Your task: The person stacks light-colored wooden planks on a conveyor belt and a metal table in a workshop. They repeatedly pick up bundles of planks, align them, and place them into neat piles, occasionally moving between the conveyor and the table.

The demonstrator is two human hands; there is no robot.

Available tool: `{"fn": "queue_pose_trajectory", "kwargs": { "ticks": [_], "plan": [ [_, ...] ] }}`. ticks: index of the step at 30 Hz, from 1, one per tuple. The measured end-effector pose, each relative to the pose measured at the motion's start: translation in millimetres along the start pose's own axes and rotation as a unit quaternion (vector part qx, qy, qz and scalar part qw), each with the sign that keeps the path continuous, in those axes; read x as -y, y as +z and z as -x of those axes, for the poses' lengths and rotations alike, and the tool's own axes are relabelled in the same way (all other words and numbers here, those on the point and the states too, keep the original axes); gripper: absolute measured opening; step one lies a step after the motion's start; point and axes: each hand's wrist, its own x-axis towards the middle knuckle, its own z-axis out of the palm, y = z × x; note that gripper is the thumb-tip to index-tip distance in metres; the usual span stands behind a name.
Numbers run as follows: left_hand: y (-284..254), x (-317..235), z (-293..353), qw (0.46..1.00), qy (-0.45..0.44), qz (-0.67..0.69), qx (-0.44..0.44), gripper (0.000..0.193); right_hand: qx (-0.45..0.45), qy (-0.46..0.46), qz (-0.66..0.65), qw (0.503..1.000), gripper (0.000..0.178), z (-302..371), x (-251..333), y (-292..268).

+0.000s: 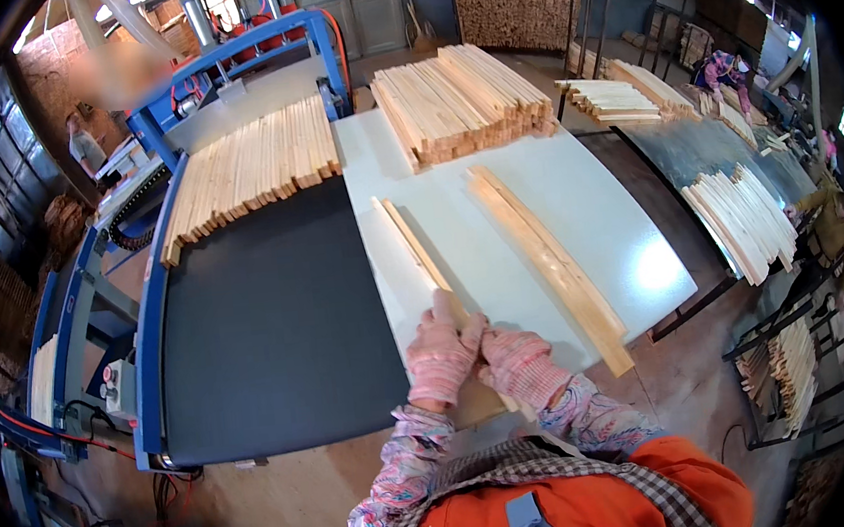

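Note:
Both my hands wear pink striped knit gloves and meet over a narrow pair of pale wooden strips (421, 248) on the white tabletop (490, 293). My left hand (442, 354) is closed around the strips, its fingers pointing away from me. Close against it, my right hand (521, 360) is closed at their near end, where its fingertips are partly hidden. To the right, another pair of wooden strips (553, 267) lies side by side, reaching the table's near edge.
A thick stack of strips (463, 104) sits at the table's far end. On the left, a black conveyor belt (277, 326) carries a row of strips (253, 168) beneath a blue machine frame (233, 54). Another table (723, 152) with strips stands right, near other people.

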Motion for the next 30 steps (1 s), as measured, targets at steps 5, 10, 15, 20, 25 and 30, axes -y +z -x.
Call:
{"fn": "queue_pose_trajectory", "kwargs": {
  "ticks": [5, 10, 15, 20, 25, 30],
  "plan": [
    [25.4, -31.3, -11.8, 0.988, -0.055, -0.135, -0.053, 0.081, -0.170, -0.037, -0.017, 0.985, 0.086, 14.6, -93.0, -26.2],
    [48.2, -53.6, -5.7, 0.979, -0.116, -0.147, -0.084, 0.069, -0.039, 0.161, 0.014, 0.986, 0.082, 2.2, -155.3, -45.6],
    [62.1, -58.4, 5.7, 0.976, -0.112, -0.151, -0.109, 0.062, -0.013, 0.164, -0.017, 0.986, 0.080, -16.8, -155.0, -31.9],
    [66.5, -63.4, 5.6, 0.976, -0.104, -0.160, -0.104, 0.062, -0.027, 0.090, -0.097, 0.991, 0.069, -7.8, -145.6, -35.5],
    [61.5, -56.1, 16.5, 0.983, -0.081, -0.136, -0.092, 0.063, -0.074, 0.036, -0.092, 0.992, 0.057, -6.1, -94.9, -19.6],
    [42.5, -23.9, 39.9, 0.996, -0.008, -0.063, -0.059, 0.061, -0.148, -0.107, -0.210, 0.960, 0.044, -7.6, -61.1, 11.0]
  ]
}}
